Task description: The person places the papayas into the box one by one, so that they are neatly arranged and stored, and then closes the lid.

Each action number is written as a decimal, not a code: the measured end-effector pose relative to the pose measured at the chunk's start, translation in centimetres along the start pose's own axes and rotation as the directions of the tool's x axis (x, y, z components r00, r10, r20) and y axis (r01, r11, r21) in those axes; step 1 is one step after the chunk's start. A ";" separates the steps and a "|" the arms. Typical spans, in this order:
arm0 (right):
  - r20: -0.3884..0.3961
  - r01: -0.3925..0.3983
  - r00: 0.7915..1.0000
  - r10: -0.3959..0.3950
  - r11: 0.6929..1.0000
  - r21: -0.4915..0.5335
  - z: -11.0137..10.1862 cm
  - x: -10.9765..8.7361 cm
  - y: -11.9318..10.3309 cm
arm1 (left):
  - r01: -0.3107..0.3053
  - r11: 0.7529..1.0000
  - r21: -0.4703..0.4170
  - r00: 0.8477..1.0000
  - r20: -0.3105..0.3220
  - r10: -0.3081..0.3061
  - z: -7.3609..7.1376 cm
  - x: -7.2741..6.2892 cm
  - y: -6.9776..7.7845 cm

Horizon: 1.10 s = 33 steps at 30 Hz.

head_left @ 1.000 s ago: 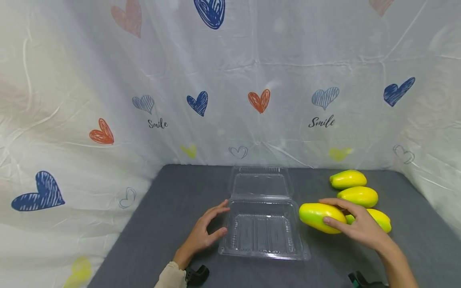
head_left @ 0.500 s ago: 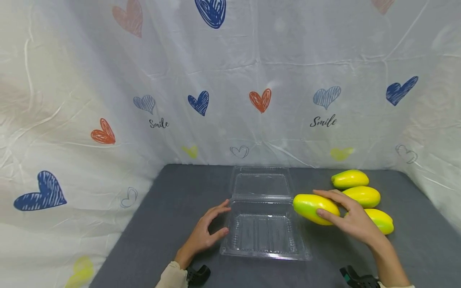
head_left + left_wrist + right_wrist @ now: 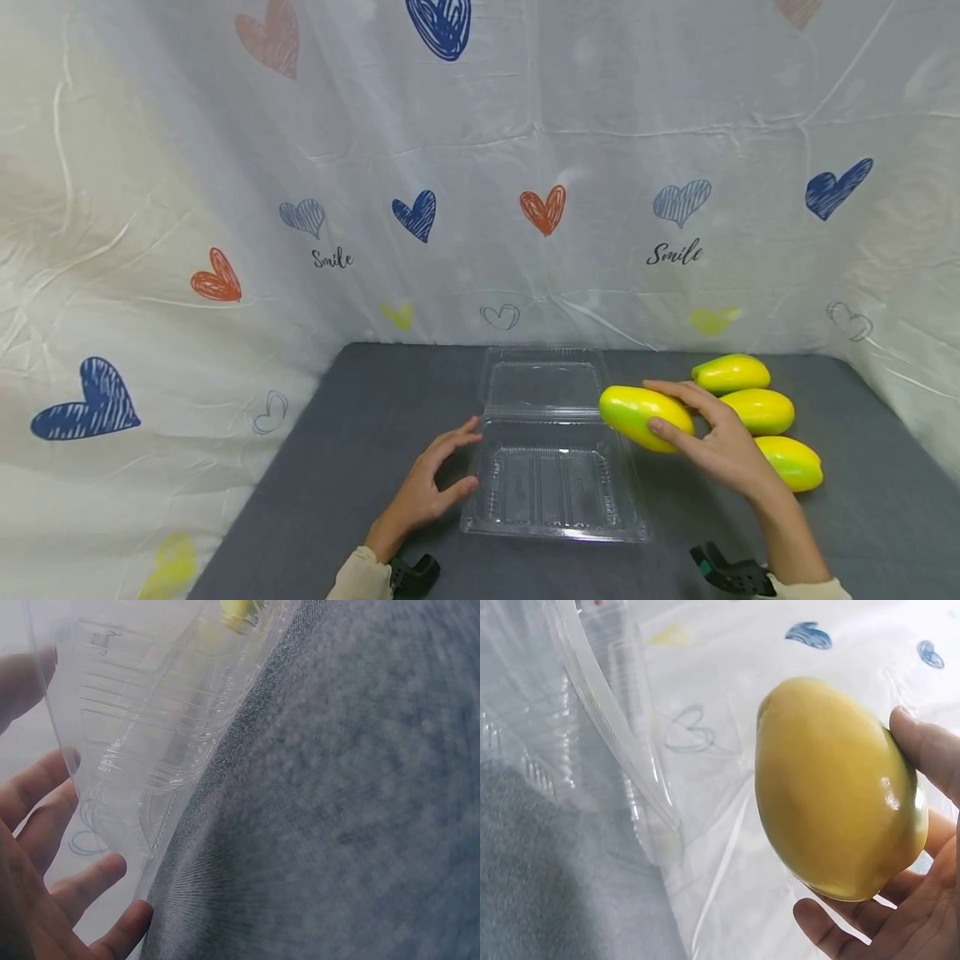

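Right hand (image 3: pixel 716 437) pinches a yellow-green fruit (image 3: pixel 637 417) from its right side, the thumb on the near face and the fingers on the far one. This fruit is held up off the table (image 3: pixel 300 517), and in the head view its left end overlaps the right rim of the clear container (image 3: pixel 551 492); the right wrist view shows the two apart. Judging by that, the step in hand is the transfer of the fruit into the container. The next move would call for bringing it left over the base, then lowering it gently and letting go without tipping the thin plastic.

At the container's left edge, the left hand (image 3: pixel 423 492) has its fingers spread and its thumb apart, holding nothing; whether the fingertips touch the rim, I cannot tell. It seems placed to steady the container. Beyond the base, the hinged lid (image 3: pixel 543 385) lies laid back toward the table's far edge. Toward the table's far right corner are three more fruits: far (image 3: pixel 731 374), middle (image 3: pixel 759 411) and near (image 3: pixel 791 463), lying in a loose row.
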State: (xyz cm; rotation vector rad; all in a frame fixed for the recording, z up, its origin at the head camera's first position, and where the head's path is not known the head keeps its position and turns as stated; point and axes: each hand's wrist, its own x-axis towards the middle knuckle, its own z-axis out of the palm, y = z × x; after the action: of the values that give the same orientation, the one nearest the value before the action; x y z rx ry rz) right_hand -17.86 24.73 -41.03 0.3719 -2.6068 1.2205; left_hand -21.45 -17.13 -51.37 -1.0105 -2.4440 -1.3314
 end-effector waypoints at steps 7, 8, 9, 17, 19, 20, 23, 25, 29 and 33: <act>-0.015 0.004 1.000 -0.004 1.000 0.002 0.4 0.0 0.0 | 0.001 1.000 -0.006 1.000 0.006 0.000 0.1 -0.1 0.1; -0.019 0.005 1.000 -0.005 1.000 0.001 0.4 0.0 0.1 | 0.005 1.000 -0.008 1.000 0.010 -0.005 0.2 -0.1 0.1; -0.023 0.007 1.000 -0.007 1.000 0.000 0.4 -0.1 0.1 | 0.005 1.000 -0.007 1.000 0.013 -0.005 0.2 -0.1 0.1; -0.048 0.026 0.998 -0.027 1.000 -0.014 0.8 0.3 0.5 | -0.007 1.000 -0.012 1.000 0.007 0.007 0.0 0.0 0.0; -0.054 0.035 0.998 -0.035 0.999 -0.008 1.0 0.4 0.5 | -0.008 1.000 -0.004 1.000 0.005 0.008 0.0 0.0 0.0; -0.055 0.038 0.998 -0.038 0.999 -0.004 1.1 0.4 0.5 | -0.008 1.000 -0.002 1.000 0.004 0.008 -0.1 0.0 0.0; -0.059 0.050 0.997 -0.050 0.999 0.002 1.3 0.5 0.4 | -0.002 1.000 0.001 1.000 0.007 0.002 -0.1 -0.1 0.1; -0.060 0.060 0.996 -0.060 0.998 0.003 1.5 0.5 0.3 | 0.006 1.000 0.000 1.000 0.010 -0.006 -0.1 -0.1 0.1; -0.062 0.078 0.995 -0.078 0.997 -0.002 1.8 0.6 0.1 | 0.017 1.000 0.002 1.000 0.012 -0.017 -0.1 -0.2 0.2; -0.058 0.090 0.994 -0.091 0.996 -0.016 2.2 0.7 -0.1 | 0.018 1.000 -0.002 1.000 0.016 -0.018 -0.1 -0.2 0.3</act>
State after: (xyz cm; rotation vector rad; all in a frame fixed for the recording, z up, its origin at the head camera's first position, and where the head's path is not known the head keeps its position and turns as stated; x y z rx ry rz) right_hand -18.68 22.84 -42.10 0.4392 -2.5181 1.1664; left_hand -21.19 -17.23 -51.20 -1.0059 -2.4691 -1.3364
